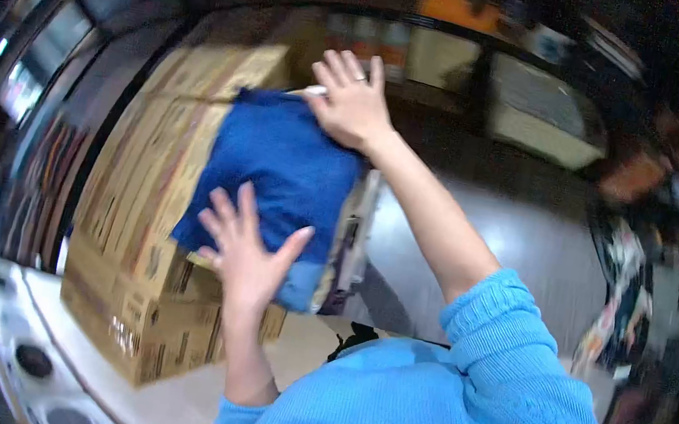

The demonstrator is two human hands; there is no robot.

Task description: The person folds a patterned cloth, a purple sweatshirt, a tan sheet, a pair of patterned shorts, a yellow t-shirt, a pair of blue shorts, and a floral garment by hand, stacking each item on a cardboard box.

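Observation:
A dark blue cloth (281, 163) lies on top of a stack of folded fabrics (349, 245), whose edges show on the right. My left hand (248, 255) is over the lower part of the cloth with its fingers spread. At the cloth's upper right corner is my right hand (350, 103), palm down, fingers apart, a ring on one finger. Neither hand grips anything. A lighter blue fabric (300, 284) shows below the dark one.
Stacked cardboard boxes (114, 292) stand on the left beside the fabrics. White bins (542, 111) are at the back right, near an orange box (458, 12). Patterned cloth (617, 283) hangs or lies at the far right, blurred.

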